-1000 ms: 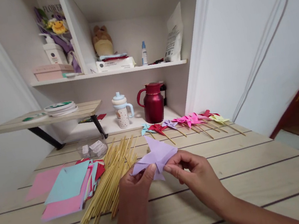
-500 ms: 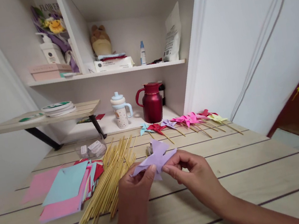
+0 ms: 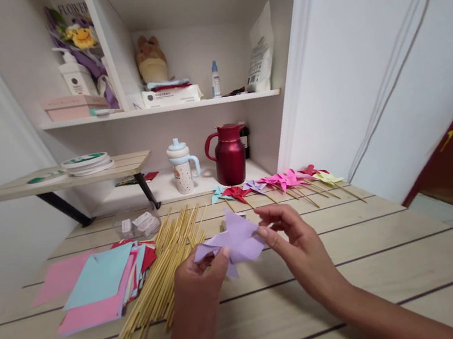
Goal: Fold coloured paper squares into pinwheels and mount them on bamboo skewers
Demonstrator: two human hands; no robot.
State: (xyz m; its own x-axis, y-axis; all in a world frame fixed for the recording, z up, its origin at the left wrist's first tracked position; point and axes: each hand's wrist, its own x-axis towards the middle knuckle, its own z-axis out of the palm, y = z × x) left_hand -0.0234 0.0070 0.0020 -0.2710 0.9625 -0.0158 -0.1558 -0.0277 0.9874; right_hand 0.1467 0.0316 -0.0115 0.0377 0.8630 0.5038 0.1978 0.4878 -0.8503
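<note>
A: I've got the lilac paper point(image 3: 234, 241) up off the desk point(image 3: 378, 260), held between both hands just above the sticks point(image 3: 168, 264). My left hand point(image 3: 202, 288) pinches its near-left flap between thumb and fingers. My right hand point(image 3: 293, 239) has the thumb on the right edge, the other fingers loosely curled and partly spread above it, so that side is only lightly held

B: What worries you?

A: The folds look loose. With so light a grip on the right, I judge a flap could spring open or the whole piece could swing round on the left pinch

B: And if it drops?

A: It would land on the sticks or beside the paper stack point(image 3: 98, 284). The sticks lie in a loose heap near the desk's front, so a nudge from my left wrist could roll some off the edge

B: Anything farther back at risk?

A: The finished pinwheels point(image 3: 280, 183) are lined up well apart from my hands, near the red jug point(image 3: 228, 155) and the cup point(image 3: 182, 168). A long reach could sweep them, but I think a crushed point from squeezing too hard is the likelier fault

B: Can you see the centre of the piece?

A: No, it's hidden behind the flaps
</note>
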